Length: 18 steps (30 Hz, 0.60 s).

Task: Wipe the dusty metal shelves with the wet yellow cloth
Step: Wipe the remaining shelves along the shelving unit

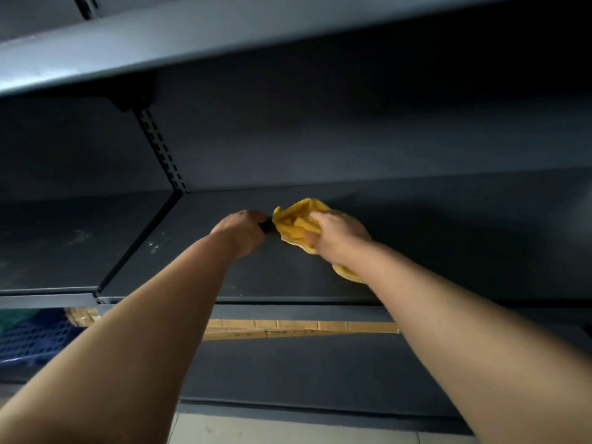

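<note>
slotted upright (161,149) beside yellow cloth (296,224)

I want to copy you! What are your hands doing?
Left hand: closed on something small and dark; can't tell what.
Right hand: gripping the yellow cloth.

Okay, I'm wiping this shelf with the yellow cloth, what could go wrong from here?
1. The right hand holds the yellow cloth bunched up, so little of it touches the shelf and it may leave streaks.
2. The upper shelf hangs right above; leaning in deeper could bump your head.
3. Pale specks near the seam and on the neighbouring shelf sit left of the cloth and might get missed. The left hand may block that side.
</note>
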### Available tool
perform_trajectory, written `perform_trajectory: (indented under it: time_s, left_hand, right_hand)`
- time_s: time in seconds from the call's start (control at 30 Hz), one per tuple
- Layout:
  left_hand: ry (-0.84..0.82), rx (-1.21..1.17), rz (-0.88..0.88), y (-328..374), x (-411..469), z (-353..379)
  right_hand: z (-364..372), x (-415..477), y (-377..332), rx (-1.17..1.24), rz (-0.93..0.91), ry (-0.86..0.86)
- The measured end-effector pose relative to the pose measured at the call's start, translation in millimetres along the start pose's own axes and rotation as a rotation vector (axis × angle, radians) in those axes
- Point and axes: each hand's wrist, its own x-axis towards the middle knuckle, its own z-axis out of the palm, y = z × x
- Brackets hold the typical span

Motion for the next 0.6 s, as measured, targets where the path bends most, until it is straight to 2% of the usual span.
perform_trajectory:
  time_s: [0.07, 0.13, 0.17, 0.2, 0.23, 0.3, 0.37, 0.4, 0.47, 0.5, 0.53, 0.6]
  left_hand:
    - [0.080, -0.138, -0.034, 2, -4, -1]
    - [0.176, -0.260, -0.028, 12, -8, -3]
    - [0.221, -0.339, -0.018, 21, -11, -5]
    - [0.265, -0.420, -0.020, 31, -12, -7]
    - [0.304, -0.503, -0.034, 42, -13, -9]
    - [0.344, -0.667, -0.038, 63, -14, -10]
    - [0.264, -0.702, 0.015, 88, -18, -2]
    - [0.168, -0.633, 0.044, 101, -19, 7]
    - [-0.053, -0.345, 0.064, 125, -25, 33]
    - [-0.092, -0.195, 0.065, 134, -29, 47]
    - [-0.067, -0.091, 0.065, 141, -33, 58]
    - [0.066, -0.025, 0.087, 142, -35, 69]
  right_hand:
    - [-22, -5, 5, 0.377, 0.104, -0.023]
    - [-37, -9, 10, 0.989, 0.246, -0.136]
    - [-42, -12, 13, 1.151, 0.287, -0.178]
    - [-46, -14, 18, 1.169, 0.308, -0.190]
    - [-49, -15, 25, 1.054, 0.325, -0.156]
    - [-54, -18, 46, 0.670, 0.337, 0.021]
    - [-60, -25, 67, 0.367, 0.319, 0.115]
    - [-64, -31, 75, 0.259, 0.306, 0.108]
    - [-67, -41, 86, 0.099, 0.282, 0.048]
    - [-67, -46, 89, 0.037, 0.275, 0.023]
    - [-66, -50, 91, -0.023, 0.267, 0.013]
    - [-63, -54, 96, -0.114, 0.224, 0.014]
